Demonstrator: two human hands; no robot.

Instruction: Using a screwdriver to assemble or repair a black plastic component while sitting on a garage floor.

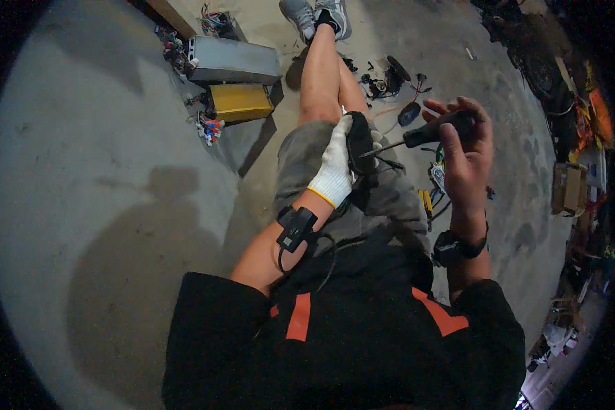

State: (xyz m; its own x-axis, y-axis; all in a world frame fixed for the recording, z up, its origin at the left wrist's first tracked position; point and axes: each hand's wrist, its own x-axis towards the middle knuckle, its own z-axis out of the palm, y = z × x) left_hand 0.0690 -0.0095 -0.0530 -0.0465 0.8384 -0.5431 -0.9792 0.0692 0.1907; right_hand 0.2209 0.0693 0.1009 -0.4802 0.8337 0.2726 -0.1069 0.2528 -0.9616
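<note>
In the head view, a cardboard box (568, 190) is seen at the right, among clutter; its contents cannot be made out. On the floor (116, 102) at upper left, a silver metal case (236, 61) and a gold metal case (240, 102) are set side by side; what is inside is hidden, and bundled wire connectors (210, 128) are seen by the gold one's left end. Above the lap, a black rounded part (359, 140) is clasped by the gloved left grip (335, 162), its right side left exposed. A screwdriver (422, 135) is held by its black handle between thumb and fingers of the bare right grip (467, 154); its shaft is directed leftward, its tip placed at the part, though contact cannot be confirmed.
</note>
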